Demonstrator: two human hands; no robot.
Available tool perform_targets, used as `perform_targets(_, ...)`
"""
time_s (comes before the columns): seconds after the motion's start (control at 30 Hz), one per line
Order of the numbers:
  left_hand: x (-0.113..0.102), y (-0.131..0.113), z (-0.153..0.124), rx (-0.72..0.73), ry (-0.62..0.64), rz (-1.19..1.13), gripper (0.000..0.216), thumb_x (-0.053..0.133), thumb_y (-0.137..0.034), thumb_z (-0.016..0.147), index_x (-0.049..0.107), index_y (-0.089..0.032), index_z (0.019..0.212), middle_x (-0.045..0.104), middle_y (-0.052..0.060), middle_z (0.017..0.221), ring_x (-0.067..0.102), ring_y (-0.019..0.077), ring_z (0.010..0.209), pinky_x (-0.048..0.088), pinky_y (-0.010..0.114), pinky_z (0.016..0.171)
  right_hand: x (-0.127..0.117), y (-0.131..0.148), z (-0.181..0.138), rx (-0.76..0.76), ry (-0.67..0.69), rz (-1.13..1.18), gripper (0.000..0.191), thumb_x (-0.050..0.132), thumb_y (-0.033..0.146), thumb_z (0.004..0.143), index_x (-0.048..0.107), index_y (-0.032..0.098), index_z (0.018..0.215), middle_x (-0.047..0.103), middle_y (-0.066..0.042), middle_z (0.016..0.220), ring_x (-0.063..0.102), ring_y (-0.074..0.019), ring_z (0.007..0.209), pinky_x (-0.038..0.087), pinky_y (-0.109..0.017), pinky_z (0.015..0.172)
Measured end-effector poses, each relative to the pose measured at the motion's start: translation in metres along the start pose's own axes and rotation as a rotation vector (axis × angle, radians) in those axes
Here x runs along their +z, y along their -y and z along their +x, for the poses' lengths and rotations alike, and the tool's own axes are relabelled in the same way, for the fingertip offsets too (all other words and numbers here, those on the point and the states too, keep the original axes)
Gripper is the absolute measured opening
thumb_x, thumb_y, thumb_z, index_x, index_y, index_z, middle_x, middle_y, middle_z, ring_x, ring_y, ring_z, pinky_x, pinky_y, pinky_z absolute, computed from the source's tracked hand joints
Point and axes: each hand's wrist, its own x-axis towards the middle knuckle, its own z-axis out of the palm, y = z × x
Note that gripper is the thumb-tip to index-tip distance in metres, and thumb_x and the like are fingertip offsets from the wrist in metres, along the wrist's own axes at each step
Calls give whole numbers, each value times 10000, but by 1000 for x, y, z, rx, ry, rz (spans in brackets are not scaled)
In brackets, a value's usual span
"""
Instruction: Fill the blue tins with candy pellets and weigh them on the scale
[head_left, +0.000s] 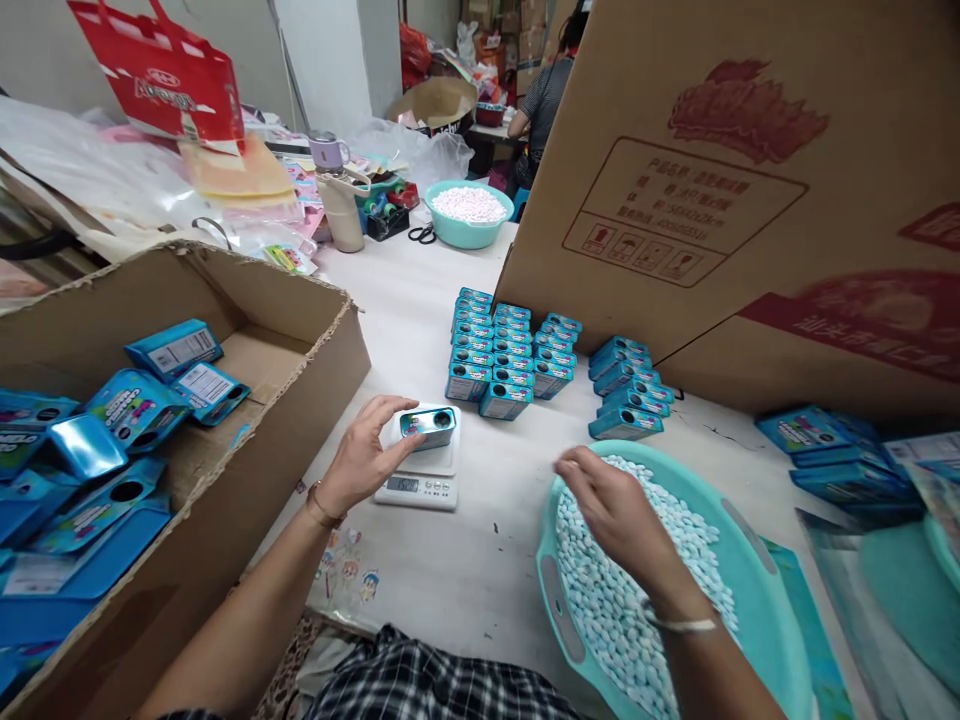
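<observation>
My left hand [364, 455] pinches a small blue tin [427, 424] that rests on a white digital scale [422, 470]. Over a teal basin [757, 590] full of small white and pale-blue candies [622, 610], my right hand [611, 505] hovers with its fingers drawn together; whether they hold any candies is hidden. Rows of filled blue tins [504, 358] stand stacked on the white table beyond the scale. A second short row of tins [626, 390] sits to their right.
An open cardboard box [300, 330] at left holds several loose blue tins. A big tilted carton [720, 190] walls off the right. A second teal bowl of candies [469, 212], scissors and a cup stand at the back. Another person sits far behind.
</observation>
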Motion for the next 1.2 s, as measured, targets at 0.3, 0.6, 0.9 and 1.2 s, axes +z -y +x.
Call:
perform_targets(0.3, 2, 5, -8, -33, -19, -71, 339, 655, -286, 905, 610, -228, 1235, 633, 90, 1191, 581, 238, 1158, 457, 387, 1017, 87, 75, 100, -362, 41, -24, 154, 561, 340, 965, 622, 267, 845, 634, 10, 738, 521, -167, 623, 251, -280, 586)
perform_targets(0.6, 0, 14, -14, -71, -52, -108, 327, 658, -290, 905, 614, -236, 1225, 628, 76, 1194, 582, 228, 1158, 452, 370, 1021, 84, 70, 101, -277, 129, -81, 242, 434, 366, 1013, 627, 220, 1022, 693, -43, 909, 615, -193, 822, 375, -293, 706)
perform_targets(0.9, -14, 9, -13, -55, -66, -29, 327, 656, -345, 911, 616, -229, 1214, 643, 64, 1198, 596, 214, 1146, 455, 345, 1010, 30, 31, 79, 220, -13, 1060, 332, 747, 503, 791, 633, 194, 843, 360, 83, 590, 234, -52, 453, 164, -194, 414)
perform_targets(1.2, -5, 4, 2, 29, 53, 76, 391, 656, -361, 907, 571, -229, 1265, 625, 76, 1234, 564, 235, 1186, 453, 374, 1028, 9, 7, 45, 440, -2, 1346, 369, 835, 242, 687, 687, 177, 1019, 518, 25, 790, 417, -57, 583, 344, -156, 444)
